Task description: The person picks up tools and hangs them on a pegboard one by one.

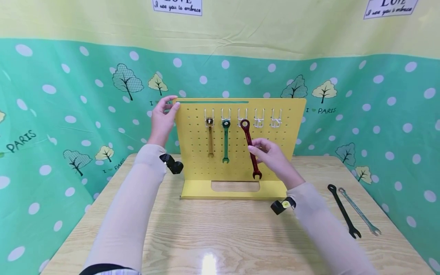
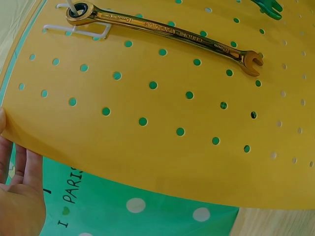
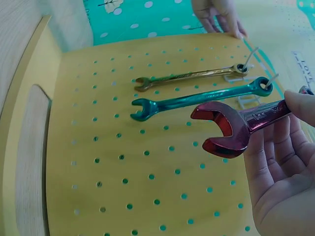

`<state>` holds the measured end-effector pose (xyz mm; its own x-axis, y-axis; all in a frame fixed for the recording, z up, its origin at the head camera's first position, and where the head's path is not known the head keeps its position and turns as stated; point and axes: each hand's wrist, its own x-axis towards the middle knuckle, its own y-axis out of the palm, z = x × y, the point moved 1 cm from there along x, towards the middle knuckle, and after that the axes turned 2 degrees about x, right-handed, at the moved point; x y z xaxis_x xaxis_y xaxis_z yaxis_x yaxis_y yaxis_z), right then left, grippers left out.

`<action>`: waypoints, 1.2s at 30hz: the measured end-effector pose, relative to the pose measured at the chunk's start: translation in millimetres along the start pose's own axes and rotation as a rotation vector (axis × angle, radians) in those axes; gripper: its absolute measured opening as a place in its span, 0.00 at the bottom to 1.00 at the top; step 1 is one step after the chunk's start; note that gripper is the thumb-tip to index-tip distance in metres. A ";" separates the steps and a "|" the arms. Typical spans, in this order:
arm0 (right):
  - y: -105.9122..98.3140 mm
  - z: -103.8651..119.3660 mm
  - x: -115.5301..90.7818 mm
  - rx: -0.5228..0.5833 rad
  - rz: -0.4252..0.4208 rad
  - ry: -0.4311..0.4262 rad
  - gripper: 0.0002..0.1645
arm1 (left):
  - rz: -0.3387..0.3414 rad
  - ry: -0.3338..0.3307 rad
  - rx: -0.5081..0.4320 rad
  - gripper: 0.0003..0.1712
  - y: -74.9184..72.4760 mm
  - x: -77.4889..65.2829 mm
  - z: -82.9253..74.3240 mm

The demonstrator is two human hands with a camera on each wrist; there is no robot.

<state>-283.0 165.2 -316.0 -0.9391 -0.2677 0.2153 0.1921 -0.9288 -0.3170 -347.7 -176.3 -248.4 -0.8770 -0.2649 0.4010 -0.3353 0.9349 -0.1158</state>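
Note:
My right hand (image 1: 271, 154) grips a red combination wrench (image 1: 252, 152) by its shaft, ring end up, in front of the third white hook (image 1: 242, 113) on a yellow pegboard (image 1: 199, 168). The right wrist view shows the wrench's open jaw (image 3: 229, 128) pointing away from the fingers. My left hand (image 1: 163, 118) pinches the board's upper left edge, thumb on the front and fingers behind. A gold wrench (image 1: 211, 141) and a green wrench (image 1: 225, 143) hang by their ring ends on the first two hooks. Whether the red ring touches its hook, I cannot tell.
Two more white hooks (image 1: 276, 118) are on the board's right side. A black wrench (image 1: 343, 211) and a silver wrench (image 1: 359, 211) lie on the wooden table (image 1: 220, 229) at the right. Behind the board hangs a green dotted curtain (image 1: 240, 82).

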 end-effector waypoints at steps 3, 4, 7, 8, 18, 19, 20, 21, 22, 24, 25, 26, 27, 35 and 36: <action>3.2 3.2 2.9 0.023 0.000 -0.003 0.26 | 0.003 -0.002 0.000 0.19 -0.7 -0.4 -0.4; 4.1 3.9 3.7 0.032 -0.001 -0.005 0.25 | 0.003 -0.003 -0.001 0.19 -0.8 -0.5 -0.5; 6.1 4.7 5.9 0.049 -0.004 -0.013 0.23 | 0.005 -0.002 -0.001 0.20 -1.0 -0.9 -0.9; 6.6 4.4 6.6 0.053 -0.008 -0.015 0.22 | 0.005 0.000 -0.001 0.20 -0.9 -0.9 -0.9; 9.5 -5.5 14.6 0.067 -0.018 0.014 0.23 | 0.002 0.004 -0.007 0.19 -0.9 -0.7 -0.9; 9.7 -7.1 15.5 0.069 -0.018 0.016 0.23 | 0.001 0.005 -0.005 0.19 -0.7 -0.5 -0.7; 9.9 -8.5 16.4 0.071 -0.019 0.016 0.23 | 0.001 0.006 -0.002 0.19 -0.6 -0.5 -0.7; 10.2 -9.7 17.2 0.075 -0.019 0.016 0.23 | 0.001 0.007 -0.001 0.19 -0.6 -0.4 -0.6; 10.4 -10.8 17.9 0.078 -0.020 0.017 0.22 | 0.001 0.008 0.000 0.20 -0.5 -0.4 -0.5; 11.2 -12.5 19.0 0.083 -0.022 0.019 0.22 | 0.002 0.010 0.001 0.20 -0.5 -0.5 -0.5; 11.5 -13.4 19.7 0.085 -0.024 0.022 0.21 | 0.002 0.009 -0.001 0.21 -0.4 -0.5 -0.4; 11.9 -13.8 20.2 0.088 -0.025 0.023 0.21 | 0.003 0.011 -0.003 0.21 -0.4 -0.4 -0.3; 12.3 -14.1 20.7 0.091 -0.025 0.025 0.21 | 0.003 0.011 -0.006 0.21 -0.2 -0.3 -0.1; 15.6 -18.7 31.3 0.124 -0.007 0.058 0.24 | 0.000 0.010 -0.017 0.19 0.2 -0.1 0.8; 16.0 -19.6 32.9 0.130 -0.008 0.062 0.23 | 0.001 0.008 -0.017 0.19 0.3 -0.2 0.7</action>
<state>-316.4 146.5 -332.1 -0.9557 -0.2480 0.1584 0.2166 -0.9572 -0.1921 -347.9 -176.1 -249.1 -0.8743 -0.2624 0.4083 -0.3287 0.9391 -0.1003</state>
